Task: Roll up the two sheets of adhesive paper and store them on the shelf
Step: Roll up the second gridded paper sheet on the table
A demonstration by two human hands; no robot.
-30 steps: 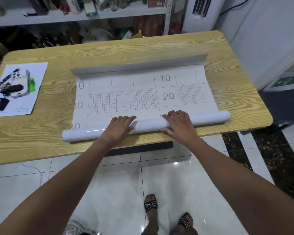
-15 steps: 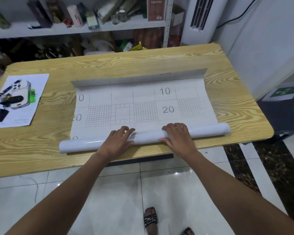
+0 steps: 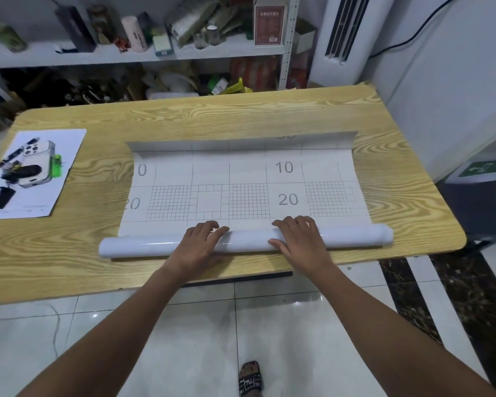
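With the fingers [image 3: 209, 226] of the left hand [image 3: 196, 246] lying near-flat and spread across the top of the roll [image 3: 248, 239], and the fingers [image 3: 295, 223] of the right hand [image 3: 301, 239] bent over it with the thumb against its near side, the two hands look unevenly loaded. Both sit mid-roll, so the ends are unsupported.

The roll lies along the near edge of the tabletop [image 3: 241, 116], and the flat sheet [image 3: 212, 173] runs from it toward the far edge. About half looks wound.

To do this step well:
- push forward evenly with both hands, or one end leads and the roll telescopes
- keep downward pressure so the wrap stays tight
- watch both roll ends for cone drift and correct early
- the sheet's far edge is curled up, so expect it to spring back when the roll reaches it

Unclear:
- can't tell if one sheet or two stacked sheets are being wound, and no second sheet is visible elsewhere
- left thumb is hidden
- a number at the curled far edge is cut off, and "20" by the left edge is partly lost
- the shelf [image 3: 126, 57] beyond the far edge is cluttered, and free space for a roll can't be judged
- the printed page [image 3: 35, 173] at the left edge is unrelated
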